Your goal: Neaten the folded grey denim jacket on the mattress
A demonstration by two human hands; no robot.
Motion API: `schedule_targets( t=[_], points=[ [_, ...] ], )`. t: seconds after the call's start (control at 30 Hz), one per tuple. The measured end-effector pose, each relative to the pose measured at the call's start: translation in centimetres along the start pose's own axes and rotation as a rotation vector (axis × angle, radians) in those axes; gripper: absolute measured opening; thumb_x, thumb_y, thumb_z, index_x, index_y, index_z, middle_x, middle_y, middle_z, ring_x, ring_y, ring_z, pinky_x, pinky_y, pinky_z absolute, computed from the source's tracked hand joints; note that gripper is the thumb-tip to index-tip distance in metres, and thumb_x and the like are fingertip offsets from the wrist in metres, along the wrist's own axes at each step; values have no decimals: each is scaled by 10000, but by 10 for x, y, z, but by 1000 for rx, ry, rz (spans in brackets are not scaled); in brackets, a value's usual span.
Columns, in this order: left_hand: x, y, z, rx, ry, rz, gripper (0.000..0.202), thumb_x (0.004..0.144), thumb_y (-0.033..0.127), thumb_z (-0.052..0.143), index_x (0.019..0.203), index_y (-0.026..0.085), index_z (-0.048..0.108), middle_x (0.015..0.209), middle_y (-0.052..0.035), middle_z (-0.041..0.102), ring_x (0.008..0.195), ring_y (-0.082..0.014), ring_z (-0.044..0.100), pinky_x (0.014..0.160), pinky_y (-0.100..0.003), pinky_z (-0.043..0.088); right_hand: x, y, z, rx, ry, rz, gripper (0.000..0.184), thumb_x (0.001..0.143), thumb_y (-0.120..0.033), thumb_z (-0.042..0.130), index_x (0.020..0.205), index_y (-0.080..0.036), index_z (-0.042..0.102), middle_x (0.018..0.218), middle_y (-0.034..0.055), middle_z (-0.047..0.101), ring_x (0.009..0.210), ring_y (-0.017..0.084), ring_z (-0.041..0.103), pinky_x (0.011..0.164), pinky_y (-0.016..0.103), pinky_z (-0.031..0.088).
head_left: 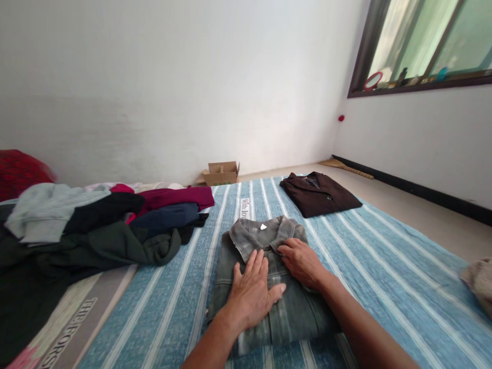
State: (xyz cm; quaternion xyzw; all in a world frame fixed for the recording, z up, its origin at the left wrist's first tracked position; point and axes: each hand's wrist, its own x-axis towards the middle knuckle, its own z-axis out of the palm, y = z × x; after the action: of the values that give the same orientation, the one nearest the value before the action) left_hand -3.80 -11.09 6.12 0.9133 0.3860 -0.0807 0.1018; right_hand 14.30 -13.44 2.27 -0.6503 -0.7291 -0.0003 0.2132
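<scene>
Folded grey denim jacket (pixel 303 318) is lying on blue-and-white striped cloth (pixel 388 279), right of a heap of grey, maroon and dark garments (pixel 111 246). The left hand (pixel 254 291) is resting flat upon it; the right hand (pixel 302 262) is curling at its collar (pixel 283 231), grip unclear, with a folded dark-brown jacket (pixel 323 197) lying beyond.

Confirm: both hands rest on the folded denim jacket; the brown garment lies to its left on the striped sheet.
Not left: the head view shows the brown garment lying to the right of the denim jacket, on the striped sheet. The rest stands.
</scene>
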Motion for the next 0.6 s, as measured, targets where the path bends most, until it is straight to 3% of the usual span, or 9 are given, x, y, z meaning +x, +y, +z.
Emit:
schedule_targets(
  t=[0.13, 0.3, 0.47, 0.6],
  points=[
    [2, 0, -1, 10, -10, 5, 766, 877, 585, 220, 1445, 73, 259, 1534, -115, 69, 1421, -271, 10, 1082, -614, 119, 7, 14, -7, 221, 56, 21, 197, 862, -174, 493, 797, -205, 677, 858, 42, 635, 825, 165, 575, 760, 267, 420],
    [5, -1, 1, 22, -4, 17, 777, 878, 602, 207, 1445, 75, 260, 1536, -117, 61, 1421, -272, 2, 1078, -619, 120, 21, 29, -13, 366, 211, 41, 213, 804, -103, 520, 894, -194, 690, 910, 44, 665, 838, 167, 602, 774, 273, 446],
    [5, -1, 4, 18, 2, 14, 785, 877, 612, 207, 1448, 75, 252, 1537, -116, 60, 1422, -271, -1, 1082, -610, 127, 22, 25, -4, 270, 86, -54, 204, 803, -114, 523, 883, -175, 700, 1040, 86, 651, 961, 192, 597, 864, 298, 443],
    [5, -2, 5, 19, 10, 24, 789, 882, 611, 204, 1449, 63, 237, 1537, -124, 68, 1422, -269, 3, 1079, -612, 130, 15, 21, 2, 254, 50, -44, 207, 836, -165, 510, 928, -175, 695, 1122, 104, 620, 1034, 209, 578, 925, 320, 420]
  ],
)
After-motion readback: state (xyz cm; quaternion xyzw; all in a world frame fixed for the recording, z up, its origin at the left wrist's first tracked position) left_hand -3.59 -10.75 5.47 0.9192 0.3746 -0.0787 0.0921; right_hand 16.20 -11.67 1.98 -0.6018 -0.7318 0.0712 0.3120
